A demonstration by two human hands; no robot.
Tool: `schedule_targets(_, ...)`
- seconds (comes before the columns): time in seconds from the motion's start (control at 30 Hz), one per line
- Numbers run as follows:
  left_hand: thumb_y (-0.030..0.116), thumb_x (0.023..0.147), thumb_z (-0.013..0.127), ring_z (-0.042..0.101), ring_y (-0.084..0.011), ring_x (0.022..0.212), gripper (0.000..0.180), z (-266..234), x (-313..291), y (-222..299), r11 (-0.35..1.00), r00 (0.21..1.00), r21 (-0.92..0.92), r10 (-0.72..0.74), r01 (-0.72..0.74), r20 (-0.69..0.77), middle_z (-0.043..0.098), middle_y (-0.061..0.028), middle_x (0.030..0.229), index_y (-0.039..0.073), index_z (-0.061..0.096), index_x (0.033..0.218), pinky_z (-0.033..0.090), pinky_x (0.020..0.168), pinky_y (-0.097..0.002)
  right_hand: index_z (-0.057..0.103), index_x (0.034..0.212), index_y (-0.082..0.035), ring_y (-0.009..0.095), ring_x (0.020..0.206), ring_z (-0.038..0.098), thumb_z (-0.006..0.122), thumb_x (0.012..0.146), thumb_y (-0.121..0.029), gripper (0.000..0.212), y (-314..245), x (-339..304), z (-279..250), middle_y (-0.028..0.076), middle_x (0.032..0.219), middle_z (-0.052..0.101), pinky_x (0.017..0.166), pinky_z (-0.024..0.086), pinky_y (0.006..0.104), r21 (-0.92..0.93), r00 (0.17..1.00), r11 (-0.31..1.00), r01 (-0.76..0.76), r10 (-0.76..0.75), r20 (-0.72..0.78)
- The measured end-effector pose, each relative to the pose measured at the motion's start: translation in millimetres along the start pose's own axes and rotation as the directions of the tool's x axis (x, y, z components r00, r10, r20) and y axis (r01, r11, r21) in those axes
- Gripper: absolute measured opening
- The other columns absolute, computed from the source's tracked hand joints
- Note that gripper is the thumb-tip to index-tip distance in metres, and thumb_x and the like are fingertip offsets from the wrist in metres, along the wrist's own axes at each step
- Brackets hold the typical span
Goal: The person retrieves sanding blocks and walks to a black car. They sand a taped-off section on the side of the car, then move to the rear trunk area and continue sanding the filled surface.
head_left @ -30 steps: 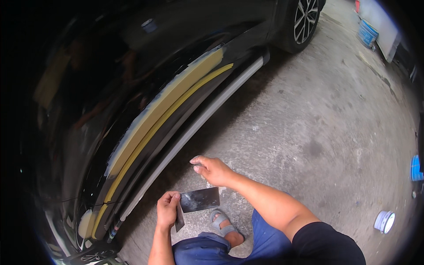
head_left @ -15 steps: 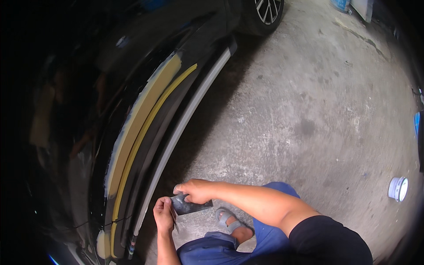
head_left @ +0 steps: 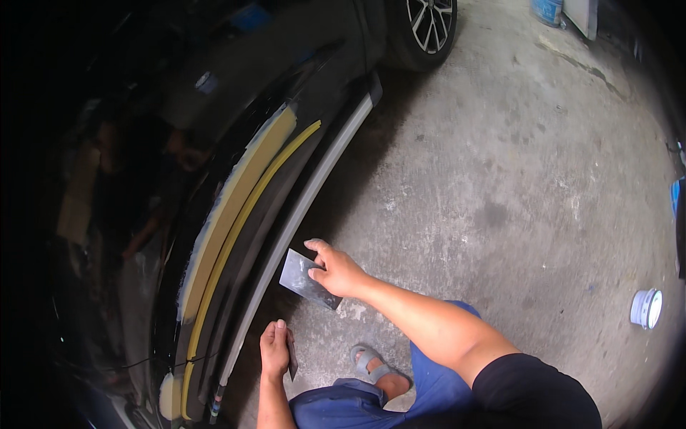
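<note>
Grey concrete floor [head_left: 500,179], white tub [head_left: 644,309] and blue bucket [head_left: 548,11], contents unclear, right hand [head_left: 337,269] gripping flat rectangular sheet [head_left: 300,273], left hand [head_left: 274,349] clasping thin dark plate [head_left: 292,356]

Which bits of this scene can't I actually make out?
All in the head view:
- Underside of the dark plate: faces away, and the right hand covers part of the plate.
- Face of the thin piece in the left hand: turned nearly edge-on.
- Tops of the wheel and blue bucket: cut off by the upper edge.
- Blue thing at far right: lost in the dark rim.
</note>
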State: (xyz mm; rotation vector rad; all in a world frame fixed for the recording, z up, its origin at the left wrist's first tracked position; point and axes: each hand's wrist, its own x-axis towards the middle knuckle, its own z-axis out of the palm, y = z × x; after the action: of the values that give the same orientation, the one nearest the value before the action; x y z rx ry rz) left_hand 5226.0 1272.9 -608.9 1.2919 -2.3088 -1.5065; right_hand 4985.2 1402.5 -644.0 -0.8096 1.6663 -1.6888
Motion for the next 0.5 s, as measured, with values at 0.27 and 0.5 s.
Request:
schedule_targets(0.27,0.032,0.097,0.053,0.048,-0.0099,0.054,0.028,14,15,16,0.947,0.968,-0.209,-0.224,0.242,0.11,0.055,-0.0012,0.068,0.005,0.058,0.091,0.04,0.048,-0.0249,0.035,0.136,-0.001,0.04,0.092,0.064,0.059,0.085,-0.011,0.058,10,-1,-8,0.025,0.097,0.065,0.082,0.051,0.0432,-0.119,0.999,0.993,0.016,-0.02,-0.04)
schedule_targets(0.5,0.005,0.092,0.053,0.063,-0.0188,0.094,0.02,27,10,16,0.667,0.926,-0.65,-0.183,0.364,0.331,0.065,-0.0094,0.104,0.001,0.055,0.112,0.052,0.087,-0.0336,0.04,0.138,-0.005,0.028,0.077,0.066,0.065,0.086,-0.024,0.061,-21,-31,-18,0.015,0.087,0.066,0.069,0.051,0.0372,-0.136,0.98,0.972,-0.191,0.181,-0.082)
